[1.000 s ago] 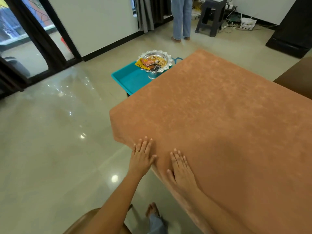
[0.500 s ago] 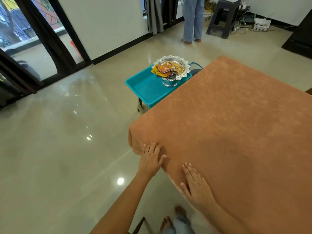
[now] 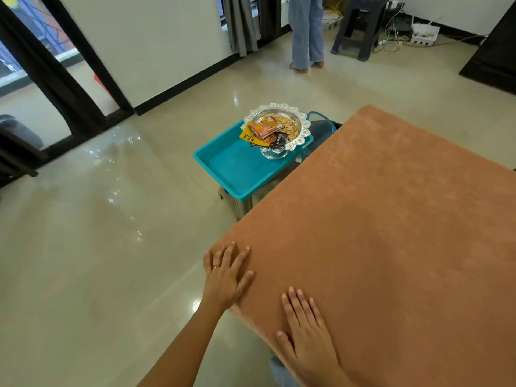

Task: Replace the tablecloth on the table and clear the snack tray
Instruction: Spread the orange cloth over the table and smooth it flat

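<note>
An orange-brown tablecloth (image 3: pixel 391 247) covers the table, filling the right half of the frame from the middle down to the lower right. Both hands lie flat on it near its lower left corner. The left hand (image 3: pixel 224 277), a ring on one finger, has its fingers spread wide and straight, with the little-finger side over the cloth's edge. The right hand (image 3: pixel 305 328), lower and to the right, rests palm down with fingers straight and close together. Neither hand grips anything.

Above the cloth's left edge, at centre frame, a teal plastic tray (image 3: pixel 237 169) sits on a low stand. On its far end stands a silver pedestal dish (image 3: pixel 279 129) with a scalloped rim, holding snack packets (image 3: pixel 264 131) and loose nuts (image 3: pixel 287 125). A second person's legs in jeans (image 3: pixel 305 32) show at the top centre, beside a dark plastic stool (image 3: pixel 360 26).

The step in hand looks like smoothing and squaring the cloth at this corner; the surface shows no obvious wrinkles, so the cloth part seems nearly done. The next move probably calls for lifting both hands off, stepping toward the teal tray, and taking the dish by its stem or rim with a level hold, since the packets overhang the rim and the nuts are loose
</note>
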